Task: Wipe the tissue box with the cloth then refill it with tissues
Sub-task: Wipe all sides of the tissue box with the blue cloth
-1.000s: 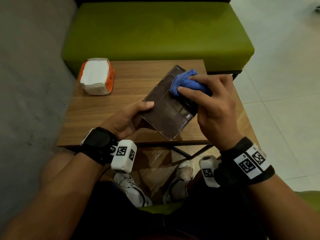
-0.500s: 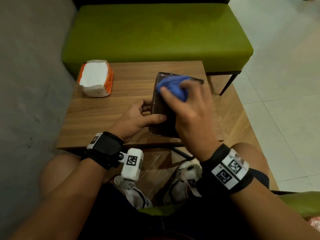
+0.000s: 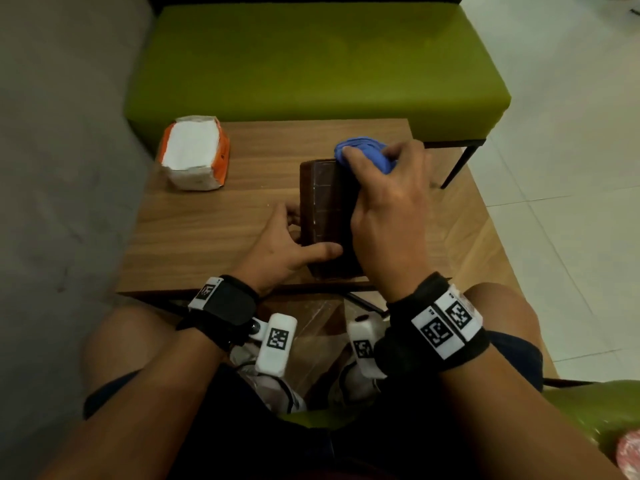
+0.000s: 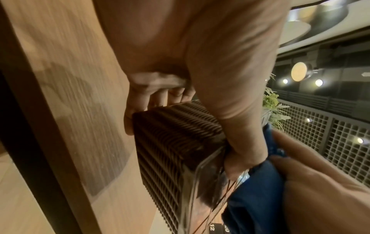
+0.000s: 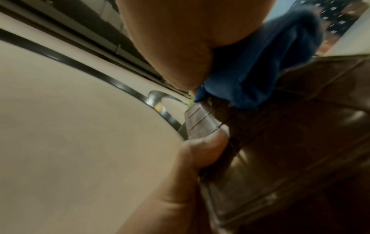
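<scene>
The dark brown tissue box (image 3: 323, 209) stands on the wooden table (image 3: 207, 237), its long side running away from me. My left hand (image 3: 294, 244) grips its near left side, thumb across the top and fingers behind the ribbed wall (image 4: 176, 137). My right hand (image 3: 384, 202) holds the bunched blue cloth (image 3: 363, 152) and presses it on the far end of the box top. The cloth (image 5: 250, 66) shows against the glossy box surface (image 5: 290, 134) in the right wrist view. A pack of white tissues (image 3: 194, 152) in orange wrapping lies at the table's far left.
A green upholstered bench (image 3: 311, 60) stands right behind the table. A grey wall (image 3: 62, 150) runs along the left. Pale tiled floor (image 3: 571, 168) lies to the right. My knees and shoes (image 3: 270, 386) are under the near table edge.
The box has been turned from a diagonal lie to point straight away from me. My right hand with the cloth has slid from the box's middle to its far end.
</scene>
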`<action>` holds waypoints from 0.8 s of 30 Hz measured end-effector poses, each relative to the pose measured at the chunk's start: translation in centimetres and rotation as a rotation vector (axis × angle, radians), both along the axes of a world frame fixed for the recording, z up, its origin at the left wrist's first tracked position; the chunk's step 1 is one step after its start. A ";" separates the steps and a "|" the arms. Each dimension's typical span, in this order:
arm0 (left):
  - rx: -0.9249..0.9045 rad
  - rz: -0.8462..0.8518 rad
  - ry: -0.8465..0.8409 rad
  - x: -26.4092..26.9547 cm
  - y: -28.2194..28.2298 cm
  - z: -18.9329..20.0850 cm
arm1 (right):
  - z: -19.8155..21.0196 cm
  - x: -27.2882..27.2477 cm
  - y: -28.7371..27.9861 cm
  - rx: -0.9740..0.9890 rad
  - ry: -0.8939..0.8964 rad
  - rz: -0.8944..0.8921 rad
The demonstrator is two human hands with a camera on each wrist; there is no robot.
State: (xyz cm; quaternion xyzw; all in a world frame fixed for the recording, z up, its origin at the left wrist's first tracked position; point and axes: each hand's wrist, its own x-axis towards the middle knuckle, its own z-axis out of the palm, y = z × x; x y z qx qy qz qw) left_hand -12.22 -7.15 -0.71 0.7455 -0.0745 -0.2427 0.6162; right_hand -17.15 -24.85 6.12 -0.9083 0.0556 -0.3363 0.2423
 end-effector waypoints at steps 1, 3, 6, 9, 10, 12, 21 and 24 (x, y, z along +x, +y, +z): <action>-0.018 0.004 0.003 -0.2 -0.2 0.0 | 0.1 -0.1 0.7 -0.023 0.001 0.042; -0.055 0.029 0.012 -0.4 -0.5 -0.1 | -0.2 -0.6 1.4 -0.086 0.020 0.145; -0.082 0.071 0.031 -0.4 0.1 -0.3 | -0.9 -0.6 -0.9 -0.088 0.012 0.073; -0.078 0.057 0.039 -0.3 0.0 -0.3 | -1.1 -0.8 -1.1 0.029 -0.010 -0.035; -0.087 0.057 0.044 -0.3 -0.2 -0.3 | -1.1 -1.0 -0.1 0.008 -0.001 0.002; -0.111 0.068 0.041 -0.2 -0.5 0.2 | -1.1 -1.7 1.9 -0.082 0.046 0.155; -0.111 0.067 0.044 0.3 -0.2 0.5 | -0.4 -1.1 1.1 -0.051 0.013 0.086; -0.092 0.078 0.030 0.5 0.4 0.4 | -0.6 -1.3 -0.1 -0.105 0.035 0.166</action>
